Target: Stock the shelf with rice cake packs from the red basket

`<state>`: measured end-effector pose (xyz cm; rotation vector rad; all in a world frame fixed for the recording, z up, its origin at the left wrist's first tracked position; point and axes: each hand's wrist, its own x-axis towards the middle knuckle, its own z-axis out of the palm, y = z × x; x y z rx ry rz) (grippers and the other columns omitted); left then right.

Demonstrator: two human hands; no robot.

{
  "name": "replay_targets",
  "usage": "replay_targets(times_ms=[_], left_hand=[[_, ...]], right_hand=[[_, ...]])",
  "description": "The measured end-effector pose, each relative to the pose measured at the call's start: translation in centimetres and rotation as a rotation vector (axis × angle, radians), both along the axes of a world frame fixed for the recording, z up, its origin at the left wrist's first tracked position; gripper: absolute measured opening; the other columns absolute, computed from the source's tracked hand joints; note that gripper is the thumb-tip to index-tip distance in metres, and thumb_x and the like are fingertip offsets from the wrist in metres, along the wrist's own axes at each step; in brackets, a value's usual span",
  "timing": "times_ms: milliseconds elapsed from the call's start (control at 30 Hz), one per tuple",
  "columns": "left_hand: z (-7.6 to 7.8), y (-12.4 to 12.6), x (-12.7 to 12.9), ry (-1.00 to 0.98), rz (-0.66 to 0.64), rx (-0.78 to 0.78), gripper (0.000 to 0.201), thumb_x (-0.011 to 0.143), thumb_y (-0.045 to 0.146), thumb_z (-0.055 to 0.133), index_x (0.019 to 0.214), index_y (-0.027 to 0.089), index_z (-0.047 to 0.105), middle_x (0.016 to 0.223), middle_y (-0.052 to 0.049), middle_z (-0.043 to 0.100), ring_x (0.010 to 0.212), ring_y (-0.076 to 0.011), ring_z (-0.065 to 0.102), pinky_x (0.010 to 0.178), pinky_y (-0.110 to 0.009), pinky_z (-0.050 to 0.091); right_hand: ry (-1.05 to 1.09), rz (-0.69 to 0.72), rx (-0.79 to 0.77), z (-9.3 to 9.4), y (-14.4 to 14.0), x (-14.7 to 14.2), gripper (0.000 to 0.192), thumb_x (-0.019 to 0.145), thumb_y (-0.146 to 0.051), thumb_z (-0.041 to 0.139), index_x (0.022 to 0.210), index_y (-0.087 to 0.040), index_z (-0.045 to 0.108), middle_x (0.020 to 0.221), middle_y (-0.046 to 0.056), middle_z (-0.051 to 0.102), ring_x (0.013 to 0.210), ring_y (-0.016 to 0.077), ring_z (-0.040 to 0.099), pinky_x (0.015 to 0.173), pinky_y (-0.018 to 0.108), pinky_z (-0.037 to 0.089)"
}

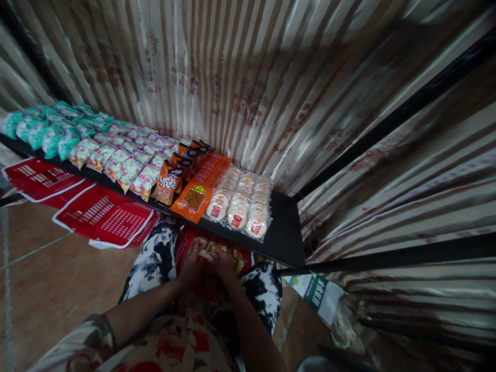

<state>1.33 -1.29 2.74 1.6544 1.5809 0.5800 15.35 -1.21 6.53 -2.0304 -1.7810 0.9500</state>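
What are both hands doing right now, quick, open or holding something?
Left hand: curled, at a small pale item; too dim to tell if gripping.
Right hand: curled, at the same item; grip can't be told either.

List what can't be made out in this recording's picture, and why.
All in the head view:
Pale item: partly covered by the left hand and right hand; what it is stays unclear.
Red container: partly hidden by the hands and black shelf.
Orange packet: fine print too small and blurred.
Shelf's far left end: cut off by the picture's edge.
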Motion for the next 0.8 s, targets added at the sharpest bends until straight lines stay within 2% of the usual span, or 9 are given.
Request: replay_targets(times_ms=[100,267,533,667,800], left_hand=[[-0.2,-0.1,-0.1,0.054,-0.072,0.029,0.05,0.079,0.012,0.04,0.125,0.021,0.056,0.124,-0.007,0.06,0.129,-0.0222,0.044,0.115,-0.037,0.027],[-0.5,-0.1,-0.3,0.124,-0.157,0.032,0.039,0.079,0.016,0.045,0.115,0.016,0.061,0.121,-0.012,0.062,0.12,-0.0246,0.052,0.107,-0.036,0.037],[-0.3,-0.6,-0.7,-0.012,-0.118,-0.047,0.032,0.078,0.023,0.051,0.107,0.014,0.061,0.114,-0.014,0.065,0.11,-0.0272,0.059,0.099,-0.039,0.045],[0.1,-0.9,-0.8,-0.076,-0.106,-0.03,0.029,0.077,0.025,0.052,0.102,0.015,0.061,0.112,-0.013,0.066,0.109,-0.0297,0.059,0.1,-0.039,0.044],[0.7,-0.9,-1.0,-0.155,-0.023,-0.048,0.03,0.082,0.026,0.045,0.107,0.014,0.058,0.109,-0.013,0.067,0.105,-0.027,0.061,0.097,-0.038,0.046]], right_hand=[[-0.031,0.066,0.0,0.4,0.2,0.2,0.024,0.089,-0.019,0.045,0.082,-0.02,0.068,0.083,0.005,0.071,0.078,0.015,0.061,0.067,0.022,0.036],[-0.085,0.142,-0.002,1.0,0.5,0.4,0.024,0.088,-0.018,0.046,0.086,-0.02,0.07,0.087,0.006,0.072,0.082,0.0161,0.062,0.068,0.023,0.035],[-0.104,0.153,0.009,1.9,0.4,0.2,0.022,0.087,-0.019,0.048,0.092,-0.021,0.069,0.093,0.005,0.073,0.086,0.016,0.064,0.072,0.022,0.037],[-0.026,0.095,0.04,2.6,0.3,0.3,0.024,0.085,-0.022,0.052,0.103,-0.023,0.068,0.094,0.003,0.073,0.086,0.0162,0.065,0.073,0.022,0.04],[-0.007,0.033,0.084,3.0,0.2,0.7,0.026,0.084,-0.029,0.054,0.105,-0.022,0.068,0.099,0.005,0.073,0.09,0.018,0.065,0.078,0.024,0.043]])
